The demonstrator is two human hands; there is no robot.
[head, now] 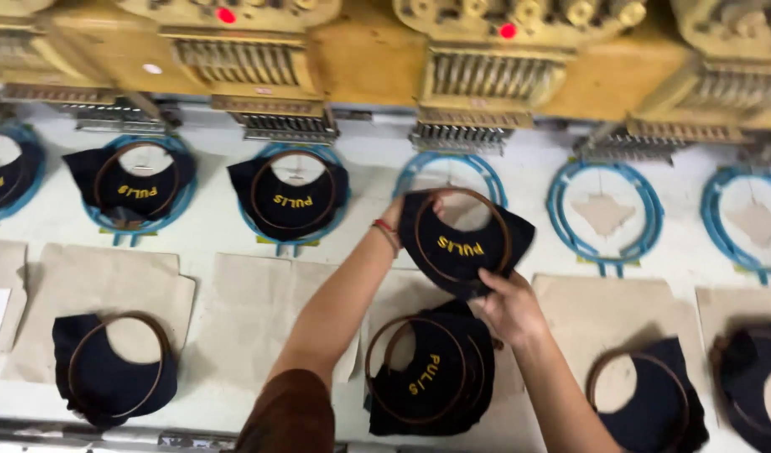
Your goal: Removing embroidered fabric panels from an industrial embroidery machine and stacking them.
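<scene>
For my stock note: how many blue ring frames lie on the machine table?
6 frames in one row: three on the left holding dark fabric, one behind the held hooped piece, two on the right. More may lie outside view.

**Workroom fittings, seen from above**

Multi-head embroidery machine point(486, 59): yellow-tan housing across the top edge, several needle heads in a row, two red indicator lights point(226, 15). Tabletop point(218, 235): white, flat, running the full width beneath the heads. Blue ring-shaped hoop holders point(603, 210): fixed in a line on the tabletop, one below each head. Beige fabric sheets point(251, 310): laid flat along the near edge. Light: even, soft, few shadows.
</scene>
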